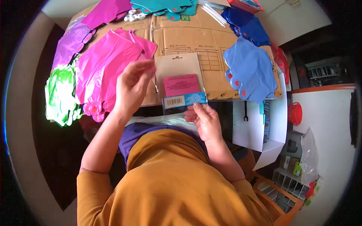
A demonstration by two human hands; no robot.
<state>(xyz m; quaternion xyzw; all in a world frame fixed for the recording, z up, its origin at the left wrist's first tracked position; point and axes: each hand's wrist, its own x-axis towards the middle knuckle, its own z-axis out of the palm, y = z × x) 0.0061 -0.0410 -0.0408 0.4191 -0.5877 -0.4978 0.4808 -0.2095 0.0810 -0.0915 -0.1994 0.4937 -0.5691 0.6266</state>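
The right hand pinches the lower edge of a clear flat packet between thumb and fingers; the lower part of the packet is hidden behind them. The packet stands upright, long axis pointing away from the person, hang-hole end uppermost, with a pink card and a blue strip inside. The left hand is raised at the packet's left edge, fingertips pressed together; what they pinch is too small to make out. The packet is held above the near edge of a flattened cardboard sheet covering the worktop. Pink foil balloons lie just left of the left hand, blue foil balloons to the right; bare cardboard remains between them. The green balloon overhangs the cardboard's left edge
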